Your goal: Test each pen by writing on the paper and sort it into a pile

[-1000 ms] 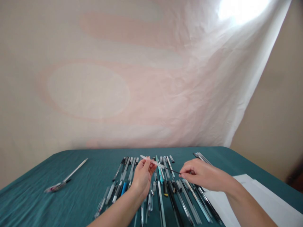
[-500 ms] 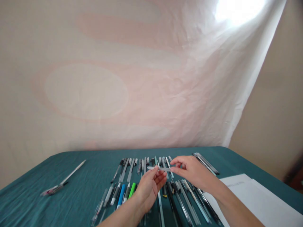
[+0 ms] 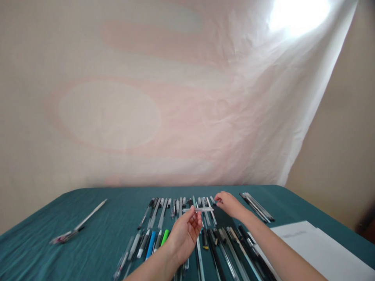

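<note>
While the left hand (image 3: 186, 235) pinches a clear pen (image 3: 206, 209) above the counter (image 3: 117, 214), the right hand (image 3: 230, 203) curls near a small cap (image 3: 212, 199); one cannot tell if it holds anything. The pen seems capless, so probably not finished yet.

A draped sheet (image 3: 205, 117) and cloth-covered table (image 3: 117, 218) suggest a home.

The left grip (image 3: 186, 235) pinches, palm turned inward, while the curled right grip (image 3: 230, 204) extends farther forward.
</note>
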Available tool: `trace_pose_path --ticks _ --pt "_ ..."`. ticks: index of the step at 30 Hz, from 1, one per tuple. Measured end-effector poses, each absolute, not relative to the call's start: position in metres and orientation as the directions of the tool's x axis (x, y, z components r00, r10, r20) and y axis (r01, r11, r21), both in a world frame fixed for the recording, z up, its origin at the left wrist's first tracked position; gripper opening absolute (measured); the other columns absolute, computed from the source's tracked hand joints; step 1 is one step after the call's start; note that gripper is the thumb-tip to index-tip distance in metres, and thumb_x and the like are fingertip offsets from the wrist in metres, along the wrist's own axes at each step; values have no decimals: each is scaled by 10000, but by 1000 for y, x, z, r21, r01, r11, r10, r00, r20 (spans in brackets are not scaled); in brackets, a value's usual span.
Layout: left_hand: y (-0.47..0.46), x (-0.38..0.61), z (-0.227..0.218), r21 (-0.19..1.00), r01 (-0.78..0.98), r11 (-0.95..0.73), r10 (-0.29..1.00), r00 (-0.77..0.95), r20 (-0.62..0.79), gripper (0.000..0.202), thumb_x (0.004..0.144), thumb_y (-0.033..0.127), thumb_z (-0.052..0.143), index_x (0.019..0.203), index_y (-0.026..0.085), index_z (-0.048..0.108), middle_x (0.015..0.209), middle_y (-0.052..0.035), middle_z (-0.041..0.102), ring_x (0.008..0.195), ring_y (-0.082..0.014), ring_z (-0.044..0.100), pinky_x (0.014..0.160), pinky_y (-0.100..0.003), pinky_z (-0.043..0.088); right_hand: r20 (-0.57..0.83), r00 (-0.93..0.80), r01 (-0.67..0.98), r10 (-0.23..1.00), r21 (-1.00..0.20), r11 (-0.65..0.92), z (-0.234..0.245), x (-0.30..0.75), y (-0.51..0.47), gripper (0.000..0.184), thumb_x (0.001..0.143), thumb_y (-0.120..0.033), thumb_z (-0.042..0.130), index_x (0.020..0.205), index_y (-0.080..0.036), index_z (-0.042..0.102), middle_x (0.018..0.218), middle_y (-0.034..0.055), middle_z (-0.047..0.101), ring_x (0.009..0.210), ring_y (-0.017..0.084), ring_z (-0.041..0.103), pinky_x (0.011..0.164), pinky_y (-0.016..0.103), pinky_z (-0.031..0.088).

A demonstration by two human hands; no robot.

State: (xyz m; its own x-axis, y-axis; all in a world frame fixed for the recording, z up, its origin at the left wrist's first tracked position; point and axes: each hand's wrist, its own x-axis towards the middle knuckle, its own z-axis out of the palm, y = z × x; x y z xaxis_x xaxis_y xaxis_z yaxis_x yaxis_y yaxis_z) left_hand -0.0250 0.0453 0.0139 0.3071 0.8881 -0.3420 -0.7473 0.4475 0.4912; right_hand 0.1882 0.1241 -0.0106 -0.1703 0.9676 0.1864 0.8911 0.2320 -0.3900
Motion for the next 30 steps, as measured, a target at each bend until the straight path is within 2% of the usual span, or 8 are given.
trace_pose_path --ticks 7,14,17,19,21,30 --pt "40 -20 5 523 -749 407 904 251 -345 108 853 78 508 759 80 561 686 -93 647 585 -114 639 567 -200 562 123 -215 906 969 -346 245 -26 187 132 105 686 -119 558 739 -159 639 773 44 611 735 154 554 698 233 364" --pt "39 -17 -8 546 -740 391 913 238 -332 72 830 75 545 762 75 565 706 -109 655 639 -133 656 628 -220 566 146 -234 884 961 -379 273 -3 187 96 76 750 -166 525 744 -159 600 740 28 610 714 152 549 667 244 373" --pt "38 -16 -12 546 -744 384 915 230 -331 69 831 69 542 767 74 568 707 -107 658 650 -132 659 638 -216 564 163 -276 839 947 -441 320 16 185 66 129 815 -224 461 800 -173 579 708 2 613 652 133 552 609 226 388" --pt "37 -15 -13 545 -749 377 918 223 -328 75 834 63 535 768 74 568 709 -106 659 658 -134 660 645 -216 563 177 -314 741 933 -569 357 27 182 47 127 816 -239 466 815 -173 574 711 -1 616 647 133 558 589 223 402" --pt "36 -14 -14 546 -752 369 921 217 -325 83 837 58 527 766 75 567 712 -104 658 668 -136 661 652 -220 563 200 -321 665 926 -648 371 35 179 32 104 795 -226 494 818 -169 578 738 4 621 673 136 568 616 230 421" --pt "35 -14 -13 564 -744 358 928 215 -305 74 836 68 534 773 84 568 719 -91 655 679 -136 660 656 -218 562 236 -275 609 932 -707 359 47 173 15 75 756 -200 528 800 -171 582 778 19 614 713 144 579 668 252 452"
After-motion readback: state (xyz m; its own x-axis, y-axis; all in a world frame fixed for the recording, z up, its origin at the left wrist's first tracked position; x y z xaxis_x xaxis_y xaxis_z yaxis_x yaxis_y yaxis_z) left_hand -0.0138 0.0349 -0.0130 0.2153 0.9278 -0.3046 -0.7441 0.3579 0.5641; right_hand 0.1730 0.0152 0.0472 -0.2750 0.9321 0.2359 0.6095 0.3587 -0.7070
